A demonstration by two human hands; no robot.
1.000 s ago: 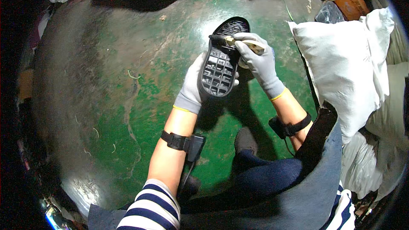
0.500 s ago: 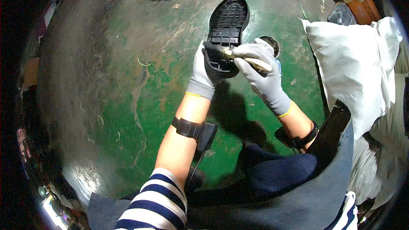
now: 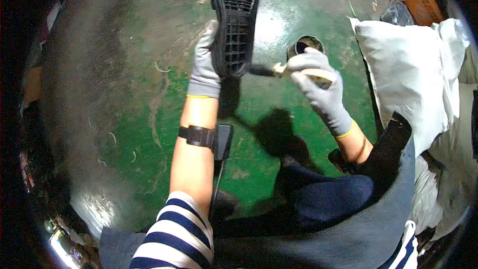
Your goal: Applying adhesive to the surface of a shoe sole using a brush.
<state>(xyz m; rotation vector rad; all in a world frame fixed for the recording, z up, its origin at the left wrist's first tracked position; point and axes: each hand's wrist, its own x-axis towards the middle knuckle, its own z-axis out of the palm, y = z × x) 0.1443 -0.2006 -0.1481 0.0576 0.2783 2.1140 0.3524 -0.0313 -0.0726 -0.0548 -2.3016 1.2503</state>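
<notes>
A black shoe sole (image 3: 235, 30) with a gridded, ribbed face is gripped along its left side by my gloved left hand (image 3: 204, 67); those fingers are partly hidden behind it. My gloved right hand (image 3: 321, 82) is closed around a brush (image 3: 280, 69) with a cream handle and dark bristles. The bristles point left, close to the lower end of the sole; contact there is hard to make out. Just beyond the right hand stands a round can (image 3: 292, 51) with a dark inside, its near part covered by the glove.
White stuffed sacks (image 3: 398, 79) lie along the right side. Behind them are a dark plastic bag (image 3: 397, 13) and an orange-brown box (image 3: 424, 10). A worn green floor (image 3: 149, 119) spreads below, and a grey apron (image 3: 323, 239) covers my lap.
My left hand has moved the sole up and left, tilting it. The brush has come off the sole's inner face to near its lower end. More of the can shows.
</notes>
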